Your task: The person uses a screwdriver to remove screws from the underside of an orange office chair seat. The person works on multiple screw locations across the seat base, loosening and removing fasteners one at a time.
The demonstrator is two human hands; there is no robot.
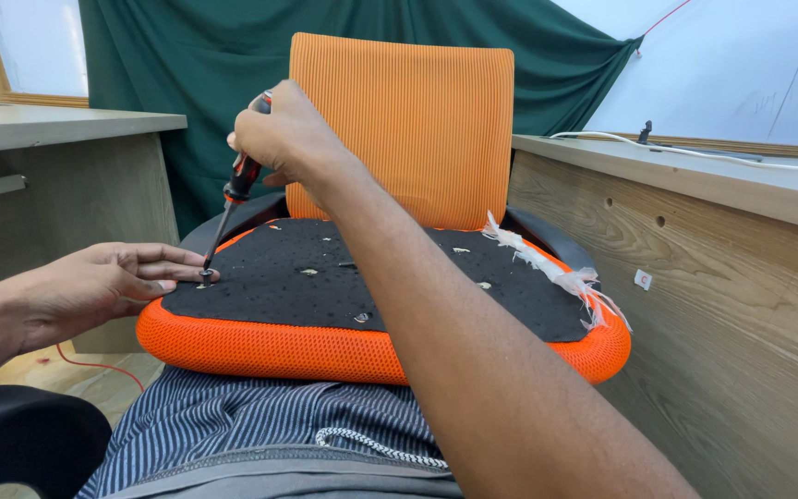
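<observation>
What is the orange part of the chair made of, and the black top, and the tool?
The orange edge looks like woven mesh fabric: tiny holes show. The black top seems a matte, felt-like cloth, fuzzy and dull. The screwdriver in the right hand has a thin, likely metal shaft and a red-and-black handle, probably plastic or rubber. The left hand steadies its tip.

Bright, even indoor light — soft shadows, sharp focus, slight wide-angle stretch at the edges.
</observation>
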